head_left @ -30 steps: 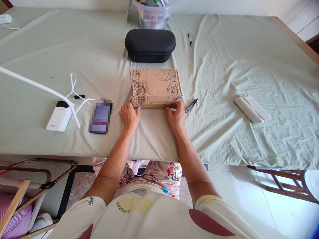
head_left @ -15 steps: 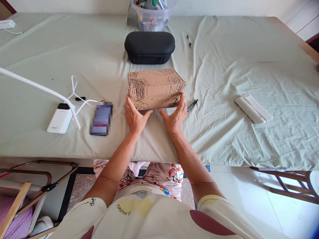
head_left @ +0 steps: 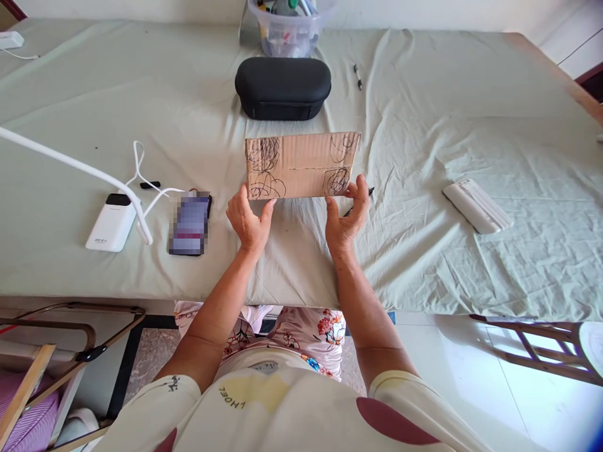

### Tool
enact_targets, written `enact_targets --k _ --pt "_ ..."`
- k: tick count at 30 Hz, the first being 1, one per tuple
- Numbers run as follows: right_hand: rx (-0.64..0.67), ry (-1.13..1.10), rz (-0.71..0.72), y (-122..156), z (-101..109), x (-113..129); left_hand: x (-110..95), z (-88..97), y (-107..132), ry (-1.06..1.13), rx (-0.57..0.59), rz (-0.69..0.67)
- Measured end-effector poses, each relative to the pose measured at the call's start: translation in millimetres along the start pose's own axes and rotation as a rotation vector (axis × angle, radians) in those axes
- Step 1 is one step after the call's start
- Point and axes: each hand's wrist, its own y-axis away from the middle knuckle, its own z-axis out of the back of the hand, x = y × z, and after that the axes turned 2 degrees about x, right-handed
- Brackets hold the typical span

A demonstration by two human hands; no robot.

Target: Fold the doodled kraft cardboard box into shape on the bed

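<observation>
A brown cardboard box [head_left: 304, 164] with black scribbled circles in its corners is tilted so that one flat face points at me. My left hand [head_left: 251, 221] grips its lower left corner, thumb at the bottom edge and fingers up the side. At the lower right corner, my right hand [head_left: 347, 216] holds it with the thumb below and the fingers partly behind. A black marker [head_left: 371, 192] lies on the cloth behind my right hand, which partly covers it. The box's other faces are hidden.
A black hard case [head_left: 282, 88] sits beyond the box, with a clear plastic tub [head_left: 291, 31] behind. To the left lie a white power bank [head_left: 110, 226], cables and a phone [head_left: 191, 223]. A pale phone-like object [head_left: 478, 206] and a pen [head_left: 358, 76] are to the right.
The box has turned and tipped so that its top no longer shows and one scribbled face fronts me. My hands have moved apart slightly, the right one going rightward.
</observation>
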Motion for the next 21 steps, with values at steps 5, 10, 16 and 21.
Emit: enact_targets --k 5,10,16,21 --pt "-0.064 -0.123 -0.015 -2.6 3.7 -6.3 1.2 2.5 -0.3 -0.026 -0.145 -0.099" --pt "-0.124 -0.182 -0.012 -3.2 1.2 -14.7 -4.4 6.7 -1.0 0.014 -0.27 -0.205" --pt "-0.142 -0.249 -0.012 -3.3 -2.6 -12.3 -3.0 5.0 -2.1 0.032 -0.253 -0.17" --pt "-0.012 -0.251 -0.196 -2.0 -6.2 -6.4 6.3 -2.5 -4.3 0.13 -0.15 -0.075"
